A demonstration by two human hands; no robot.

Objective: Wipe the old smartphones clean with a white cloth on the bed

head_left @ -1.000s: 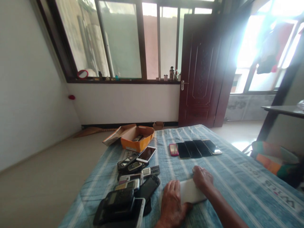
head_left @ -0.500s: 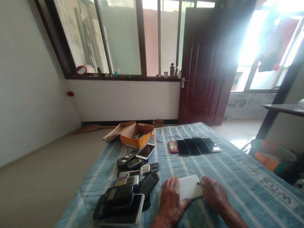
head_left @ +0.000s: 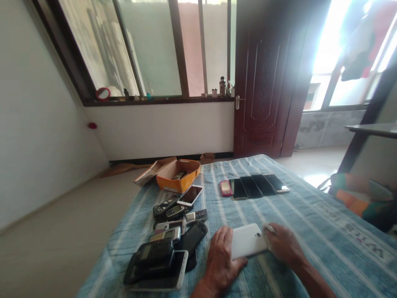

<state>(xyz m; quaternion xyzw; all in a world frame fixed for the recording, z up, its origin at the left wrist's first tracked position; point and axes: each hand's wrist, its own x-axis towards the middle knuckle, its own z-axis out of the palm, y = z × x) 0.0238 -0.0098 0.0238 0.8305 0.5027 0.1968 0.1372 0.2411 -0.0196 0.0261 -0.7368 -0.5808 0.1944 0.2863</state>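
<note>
Head view, and the white phone (head_left: 247,242) lies back up on the blue striped cloth (head_left: 310,236), its dark lens (head_left: 257,234) showing near the far corner of its right end. The left hand (head_left: 218,256) has that phone's left end clamped, fingers together along the far side, thumb along the near edge. At the opposite end, the right hand (head_left: 283,247) is curled, pinching a pale wad (head_left: 268,232) right by the phone's edge; whether wad and phone touch, I cannot tell.

Trouble spots? A hard shove at that right end, with only the left hand's hold against it, could make the white phone pivot or skid on the soft cloth. Pushed left, it could knock the heap of old handsets (head_left: 155,253) beside it, which looks loosely stacked. A loosely pinched wad could slip, too, leaving bare fingers on the casing.

And what a change from half a second ago: the right hand sits further out from the white phone's end, and the pale wad, barely seen then, shows clearly. The left hand keeps its clamp, while beyond the phone the row of dark phones (head_left: 249,187) stays as it was.
</note>
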